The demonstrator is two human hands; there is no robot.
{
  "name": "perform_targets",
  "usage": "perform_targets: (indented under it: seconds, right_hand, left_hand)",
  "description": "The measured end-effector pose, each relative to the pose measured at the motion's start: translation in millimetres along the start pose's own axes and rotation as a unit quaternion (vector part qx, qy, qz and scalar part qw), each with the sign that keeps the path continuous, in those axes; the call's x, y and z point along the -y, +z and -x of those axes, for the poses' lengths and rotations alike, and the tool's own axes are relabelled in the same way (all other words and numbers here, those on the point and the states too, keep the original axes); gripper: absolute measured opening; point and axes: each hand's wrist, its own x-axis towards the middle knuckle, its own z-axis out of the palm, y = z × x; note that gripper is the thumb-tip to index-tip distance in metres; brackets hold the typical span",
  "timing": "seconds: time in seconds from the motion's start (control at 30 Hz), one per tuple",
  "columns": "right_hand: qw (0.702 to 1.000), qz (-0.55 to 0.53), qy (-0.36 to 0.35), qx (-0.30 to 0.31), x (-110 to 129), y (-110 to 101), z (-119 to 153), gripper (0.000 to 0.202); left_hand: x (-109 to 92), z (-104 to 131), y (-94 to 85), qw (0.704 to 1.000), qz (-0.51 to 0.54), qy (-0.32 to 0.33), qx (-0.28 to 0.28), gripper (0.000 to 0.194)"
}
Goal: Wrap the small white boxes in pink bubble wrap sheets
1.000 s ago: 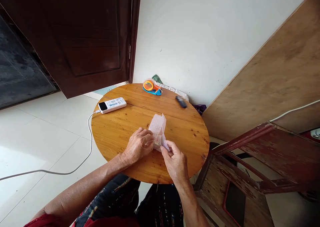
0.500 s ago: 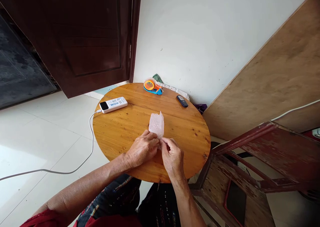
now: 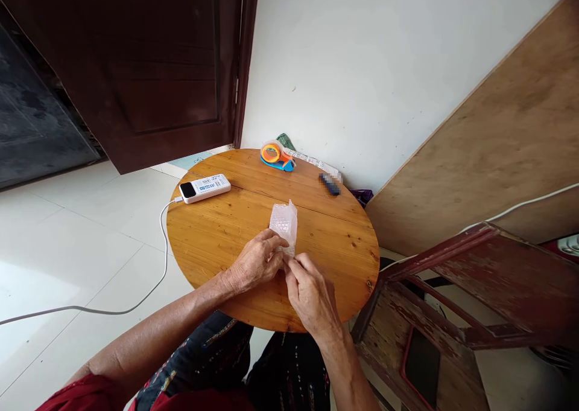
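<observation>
A small pale pink bubble-wrap bag (image 3: 283, 219) lies on the round wooden table (image 3: 217, 236), its near end between my two hands. My left hand (image 3: 259, 257) grips that end from the left, thumb and fingers bent together on the plastic. From the right, my right hand (image 3: 312, 290) pinches the near edge, its fingertips meeting those of the left. Whatever lies under the fingers is hidden, and I cannot tell whether the bag has anything inside.
Toward the wall stands an orange and blue tape dispenser (image 3: 277, 156). A white power bank (image 3: 205, 188) with a cable is at the left, a dark, blurred-out object (image 3: 330, 184) at the back right. A wooden chair (image 3: 452, 314) beside the table bears a red-edged phone (image 3: 421, 366).
My right hand has shifted slightly left and turned over the bag's near end. My left fingers have lifted and rearranged a little. The bag stays nearly where it was.
</observation>
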Motion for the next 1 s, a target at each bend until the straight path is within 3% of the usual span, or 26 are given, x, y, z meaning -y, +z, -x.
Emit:
perform_targets:
  seconds: [0.1, 0.17, 0.27, 0.33, 0.43, 0.53, 0.6, 0.73, 0.87, 1.0]
  right_hand:
    - [0.994, 0.103, -0.025, -0.001, 6.8, 0.0, 2.5, 0.025]
    - [0.993, 0.111, -0.042, 0.006, 10.3, -3.1, 6.7, 0.027]
    - [0.996, -0.005, -0.087, 0.020, 6.9, -14.3, 15.2, 0.033]
    - [0.990, -0.124, -0.072, -0.001, -4.5, -23.4, 16.3, 0.031]
    - [0.959, -0.257, 0.113, -0.039, -33.8, -28.7, 0.6, 0.025]
    - [0.893, -0.356, 0.275, 0.022, -63.7, -18.1, -32.3, 0.038]
    - [0.851, -0.421, 0.305, 0.073, -75.4, -6.6, -54.2, 0.040]
    - [0.810, -0.498, 0.277, 0.139, -78.6, 7.4, -79.3, 0.041]
    - [0.807, -0.505, 0.247, 0.179, -78.2, 5.5, -86.8, 0.043]
    - [0.808, -0.501, 0.256, 0.175, -84.2, 4.1, -93.2, 0.044]
  left_hand:
    - [-1.6, -5.5, 3.2, 1.000, -0.008, -0.001, 0.016, 0.022]
    - [-2.7, -7.9, 4.3, 1.000, -0.022, -0.008, 0.015, 0.024]
    - [-3.2, -9.2, 6.0, 0.999, -0.037, -0.019, 0.001, 0.026]
    - [-3.0, -8.5, 8.2, 0.999, -0.044, -0.022, -0.003, 0.022]
    - [-2.6, -5.7, 13.5, 0.997, -0.066, -0.033, -0.017, 0.012]
    - [-2.1, -2.6, 18.8, 0.994, -0.096, -0.036, -0.028, 0.012]
    - [-2.7, -2.2, 19.7, 0.993, -0.112, -0.034, -0.019, 0.014]
    - [-7.4, -10.8, 10.6, 0.988, -0.135, -0.052, 0.047, 0.018]
    - [-11.6, -28.2, -4.8, 0.978, -0.139, -0.048, 0.150, 0.020]
    - [-12.5, -40.4, -12.9, 0.967, -0.155, -0.032, 0.201, 0.020]
